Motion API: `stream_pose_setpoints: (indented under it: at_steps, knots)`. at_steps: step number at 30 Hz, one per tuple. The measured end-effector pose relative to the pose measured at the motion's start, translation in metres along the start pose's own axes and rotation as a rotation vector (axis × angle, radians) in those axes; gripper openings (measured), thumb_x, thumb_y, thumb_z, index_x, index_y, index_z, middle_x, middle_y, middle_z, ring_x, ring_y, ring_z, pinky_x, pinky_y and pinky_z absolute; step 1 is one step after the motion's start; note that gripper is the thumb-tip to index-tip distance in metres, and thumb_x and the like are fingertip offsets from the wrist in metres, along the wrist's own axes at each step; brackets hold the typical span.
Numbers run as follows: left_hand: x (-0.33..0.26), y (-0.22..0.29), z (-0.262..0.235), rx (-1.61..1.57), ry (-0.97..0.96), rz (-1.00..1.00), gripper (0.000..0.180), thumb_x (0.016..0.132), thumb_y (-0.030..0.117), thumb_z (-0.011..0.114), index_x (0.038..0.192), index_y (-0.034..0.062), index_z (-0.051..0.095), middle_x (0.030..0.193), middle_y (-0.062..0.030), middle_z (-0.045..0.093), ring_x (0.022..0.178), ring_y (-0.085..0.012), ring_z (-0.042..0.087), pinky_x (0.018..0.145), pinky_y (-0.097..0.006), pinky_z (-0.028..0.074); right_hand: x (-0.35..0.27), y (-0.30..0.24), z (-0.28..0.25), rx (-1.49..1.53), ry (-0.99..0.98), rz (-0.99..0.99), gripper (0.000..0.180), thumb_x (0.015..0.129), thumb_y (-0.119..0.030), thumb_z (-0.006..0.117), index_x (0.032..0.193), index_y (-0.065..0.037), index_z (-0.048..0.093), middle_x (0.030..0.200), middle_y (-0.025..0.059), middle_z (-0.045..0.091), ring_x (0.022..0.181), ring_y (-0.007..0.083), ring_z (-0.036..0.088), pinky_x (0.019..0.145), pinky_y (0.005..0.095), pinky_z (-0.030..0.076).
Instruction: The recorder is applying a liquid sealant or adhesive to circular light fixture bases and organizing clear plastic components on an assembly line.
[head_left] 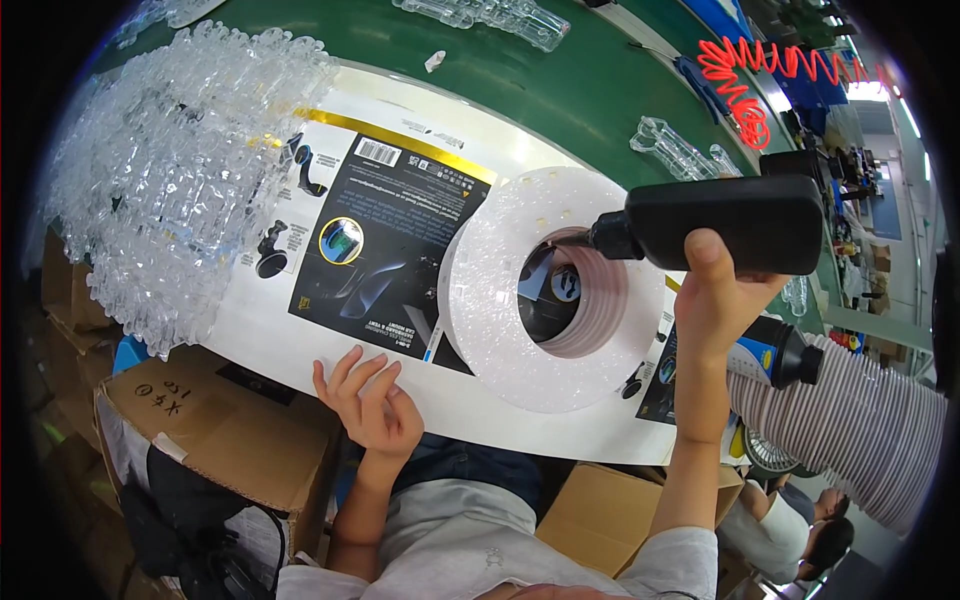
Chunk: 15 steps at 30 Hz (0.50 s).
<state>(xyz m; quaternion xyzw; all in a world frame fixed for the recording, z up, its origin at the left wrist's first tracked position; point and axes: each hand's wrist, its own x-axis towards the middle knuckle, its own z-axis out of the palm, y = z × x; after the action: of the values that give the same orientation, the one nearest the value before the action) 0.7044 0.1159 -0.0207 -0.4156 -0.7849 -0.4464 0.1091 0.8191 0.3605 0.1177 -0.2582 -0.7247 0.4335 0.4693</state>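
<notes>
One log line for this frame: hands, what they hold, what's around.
right hand: holds black bottle, nozzle at white ring | left hand: rests on printed sheet | left: clear plastic shells

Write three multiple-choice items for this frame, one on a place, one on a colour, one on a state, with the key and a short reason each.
1. Where does the nozzle of the black bottle point?
A. Into the centre hole of the white ring
B. At the pile of clear plastic shells
C. Into the cardboard box

2. What colour is the coiled hose at the upper right?
A. Blue
B. Red
C. Yellow

3. What is the left hand doing?
A. Gripping a second bottle
B. Lifting the ring
C. Resting on the white printed sheet, holding nothing

Key: 1 A, the tip sits over the ring's hole. 2 B, the coil is bright red. 3 C, the fingers lie loosely curled at the sheet's near edge, while the right hand holds the bottle.
</notes>
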Motion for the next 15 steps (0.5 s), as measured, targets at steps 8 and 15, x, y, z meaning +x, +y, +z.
stream_pose_setpoints:
  at_steps: [8,15]
  knots:
    - [0.0,0.0,0.0,-0.012,0.005,-0.005,0.022,0.075,-0.003,0.046,0.09,0.0038,0.06,0.099,-0.0092,0.058,0.104,-0.0328,0.053,0.105,-0.054,0.02,-0.005,-0.002,0.005,0.035,-0.205,-0.096,0.07,0.056,-0.002,0.081,0.116,0.001,0.045,0.103,0.0158,0.059,0.092,0.0216,0.06,0.085,0.0336,0.05]
    - [0.001,0.0,0.0,-0.01,0.013,-0.008,0.027,0.069,-0.003,0.048,0.089,0.0072,0.062,0.098,-0.0061,0.057,0.103,-0.0291,0.054,0.105,-0.054,0.019,-0.007,-0.006,0.01,-0.016,-0.277,-0.077,0.065,0.055,-0.001,0.082,0.111,0.002,0.049,0.102,0.016,0.059,0.091,0.0213,0.06,0.083,0.0331,0.05]
